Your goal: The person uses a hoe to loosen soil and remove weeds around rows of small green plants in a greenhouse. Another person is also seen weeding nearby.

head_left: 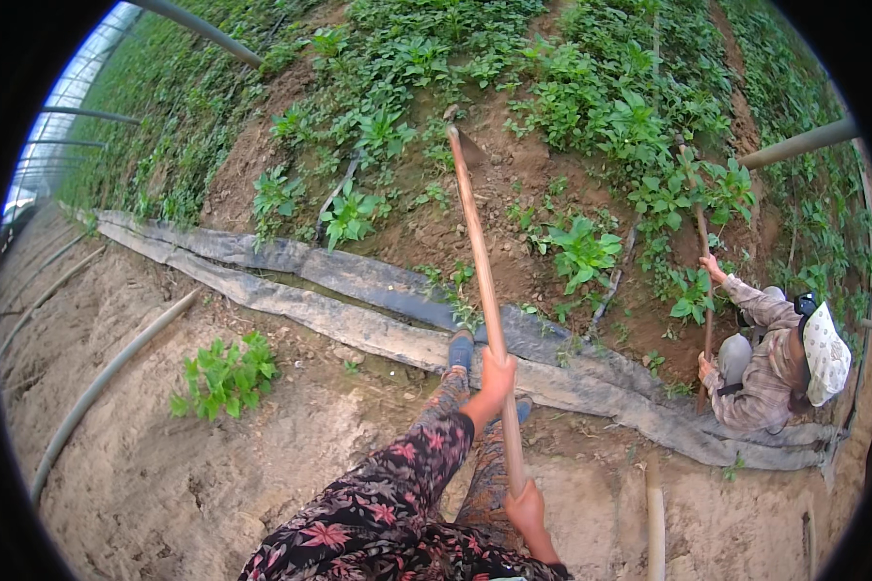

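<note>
A long wooden hoe handle (477,240) runs from near my body out over the soil. My left hand (498,374) is wrapped around its middle part. Closer to me, my right hand (525,503) grips the rear end of the same handle. At the far end, the metal hoe blade (470,149) is at the bare brown soil (505,163) between leafy plants, partly in shadow; whether it bites into the soil I cannot tell. A broad-leaved young plant (585,252) grows right of the handle, and another young plant (352,216) grows left of it.
Grey plastic sheeting (378,341) crosses in front of my feet. At right, a co-worker (763,363) in a patterned cap holds another wooden handle (703,240). Metal pipes (109,385) rise from the ground at left. A bushy green plant (225,378) stands on the dirt path.
</note>
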